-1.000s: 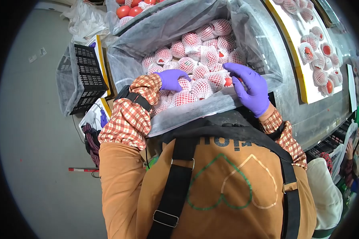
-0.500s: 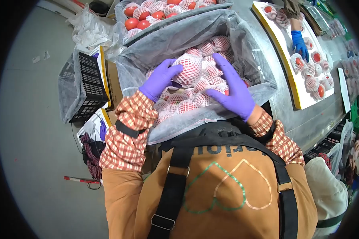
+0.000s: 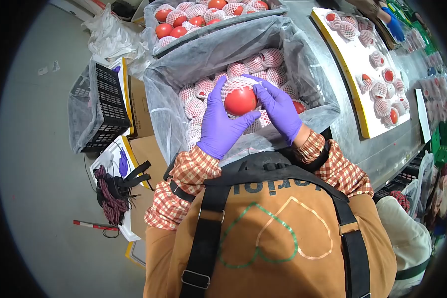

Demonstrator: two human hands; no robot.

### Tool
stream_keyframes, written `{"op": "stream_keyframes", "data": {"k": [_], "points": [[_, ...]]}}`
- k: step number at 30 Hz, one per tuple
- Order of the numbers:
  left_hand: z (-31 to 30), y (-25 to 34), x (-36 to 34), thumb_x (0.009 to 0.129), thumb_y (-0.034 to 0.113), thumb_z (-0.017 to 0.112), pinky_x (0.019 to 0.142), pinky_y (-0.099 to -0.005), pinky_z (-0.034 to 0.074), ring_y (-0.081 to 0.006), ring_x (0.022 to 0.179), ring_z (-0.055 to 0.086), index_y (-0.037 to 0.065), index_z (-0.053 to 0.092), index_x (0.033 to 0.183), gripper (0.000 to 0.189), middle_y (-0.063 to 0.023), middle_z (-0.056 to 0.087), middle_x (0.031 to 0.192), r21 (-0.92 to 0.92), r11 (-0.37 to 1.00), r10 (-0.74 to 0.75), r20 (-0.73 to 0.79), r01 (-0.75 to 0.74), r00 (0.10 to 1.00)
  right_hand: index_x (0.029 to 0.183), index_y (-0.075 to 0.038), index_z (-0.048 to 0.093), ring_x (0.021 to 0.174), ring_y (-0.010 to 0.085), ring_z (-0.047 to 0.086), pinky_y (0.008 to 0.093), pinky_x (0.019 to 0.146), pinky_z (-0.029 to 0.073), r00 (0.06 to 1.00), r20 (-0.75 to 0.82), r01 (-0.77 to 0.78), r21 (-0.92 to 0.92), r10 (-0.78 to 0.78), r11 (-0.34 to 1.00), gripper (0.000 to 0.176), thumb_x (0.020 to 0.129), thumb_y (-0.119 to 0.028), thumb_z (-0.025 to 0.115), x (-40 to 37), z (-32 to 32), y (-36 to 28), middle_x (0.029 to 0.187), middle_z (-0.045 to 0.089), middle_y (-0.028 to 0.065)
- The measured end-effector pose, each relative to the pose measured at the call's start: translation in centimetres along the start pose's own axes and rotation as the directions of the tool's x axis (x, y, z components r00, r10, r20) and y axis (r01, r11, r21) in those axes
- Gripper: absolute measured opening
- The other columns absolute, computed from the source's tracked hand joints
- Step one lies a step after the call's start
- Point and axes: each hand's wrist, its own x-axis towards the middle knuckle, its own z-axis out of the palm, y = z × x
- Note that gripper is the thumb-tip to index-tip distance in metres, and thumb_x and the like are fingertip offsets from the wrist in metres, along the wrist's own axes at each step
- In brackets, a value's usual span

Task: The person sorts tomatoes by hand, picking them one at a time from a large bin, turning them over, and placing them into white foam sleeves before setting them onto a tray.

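Observation:
A round red fruit is between my two purple-gloved hands, its upper part covered by a white foam net. My left hand cups it from the left, thumb under its lower edge. On the right, the fingers of my right hand press against the fruit and its net. Both hands are over a crate lined with pale fabric, which holds several net-wrapped fruits. One fruit with bare red skin shows at the crate's right side.
Behind is another lined crate of red fruits. At right, a white tray with netted fruits lies on the metal table; a co-worker's blue-gloved hand is beyond it. A black crate is at left.
The fruit between my hands now shows bare red skin, with the net over its upper part. My right hand has closed in on it. The co-worker's blue-gloved hand has moved away from the tray.

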Motion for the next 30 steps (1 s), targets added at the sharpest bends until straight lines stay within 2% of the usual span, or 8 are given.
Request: {"op": "stream_keyframes", "data": {"k": [8,11,13,17,20,25,29,30], "points": [[-1.1,1.0,0.0,0.078,0.025,0.072,0.102,-0.0368,0.040,-0.0235,0.122,0.047,0.003,0.029,0.142,0.080,-0.0136,0.043,0.132,-0.716,0.641,-0.180,0.209,0.276,0.961,0.125,-0.005,0.056,0.095,0.0154,0.062,0.0301,0.080,0.051,0.953,0.127,0.293,-0.607,-0.274,0.739,0.035,0.096,-0.025,0.051,-0.1,-2.9,-1.5,0.109,0.066,0.0084],[-1.1,1.5,-0.2,0.084,0.038,0.063,0.104,-0.0401,0.039,-0.0233,0.124,0.046,0.006,0.033,0.141,0.072,-0.0123,0.045,0.133,-0.854,0.432,-0.186,0.230,0.290,0.955,0.120,-0.002,0.058,0.095,0.0186,0.063,0.0321,0.081,0.050,0.983,0.145,0.039,-0.765,0.113,0.643,0.034,0.095,-0.026,0.052,-0.7,-5.1,-2.8,0.108,0.065,0.0088],[-1.5,1.9,-0.2,0.083,0.045,0.062,0.106,-0.0457,0.035,-0.0262,0.126,0.044,0.006,0.037,0.139,0.072,-0.0118,0.043,0.138,-0.932,0.111,-0.293,0.302,0.346,0.907,0.120,0.000,0.057,0.098,0.0205,0.062,0.0342,0.083,0.050,0.916,0.215,-0.304,-0.176,0.338,0.936,0.036,0.095,-0.025,0.053,-1.4,-6.2,-3.6,0.111,0.063,0.0099],[-1.3,1.6,-0.1,0.085,0.061,0.052,0.105,-0.0505,0.035,-0.0310,0.126,0.044,0.008,0.041,0.136,0.074,-0.0134,0.045,0.137,-0.906,-0.086,-0.335,0.418,0.415,0.844,0.132,0.004,0.043,0.114,0.0288,0.054,0.0442,0.098,0.043,0.938,0.256,-0.346,0.666,0.233,0.661,0.044,0.095,-0.020,0.047,-3.5,-5.9,-3.1,0.119,0.058,0.0169],[-0.7,1.3,0.1,0.084,0.068,0.046,0.105,-0.0536,0.034,-0.0335,0.126,0.043,0.008,0.041,0.136,0.080,-0.0163,0.044,0.137,-0.882,-0.115,-0.318,0.468,0.457,0.824,0.136,0.002,0.038,0.120,0.0315,0.050,0.0450,0.103,0.040,0.899,0.438,-0.416,0.846,0.009,0.334,0.048,0.094,-0.018,0.047,-3.0,-4.4,-2.8,0.128,0.052,0.0189],[-1.0,0.5,-0.5,0.086,0.063,0.048,0.103,-0.0580,0.036,-0.0349,0.128,0.042,0.005,0.038,0.137,0.078,-0.0196,0.040,0.139,-0.818,-0.200,-0.137,0.569,0.540,0.811,0.137,0.005,0.035,0.124,0.0261,0.049,0.0402,0.107,0.038,0.932,0.362,-0.332,0.814,0.030,0.476,0.051,0.090,-0.011,0.049,-3.0,-6.0,-2.0,0.134,0.048,0.0166],[-1.0,1.4,-0.7,0.084,0.026,0.069,0.100,-0.0515,0.043,-0.0290,0.122,0.047,0.006,0.033,0.140,0.069,-0.0149,0.043,0.135,-0.850,0.097,-0.235,0.486,0.518,0.842,0.132,0.005,0.041,0.115,0.0219,0.055,0.0327,0.100,0.044,0.982,0.168,-0.188,0.764,0.092,0.617,0.049,0.084,0.002,0.048,-2.7,-6.8,-2.4,0.127,0.054,0.0144],[-0.5,1.4,-0.7,0.081,0.022,0.071,0.100,-0.0474,0.044,-0.0280,0.123,0.047,0.006,0.031,0.141,0.074,-0.0146,0.041,0.136,-0.809,0.376,-0.200,0.405,0.451,0.892,0.131,0.005,0.042,0.112,0.0210,0.056,0.0330,0.098,0.045,0.990,0.094,-0.138,0.665,0.101,0.734,0.048,0.083,0.002,0.046,-2.6,-7.0,-2.7,0.124,0.056,0.0134]]}}
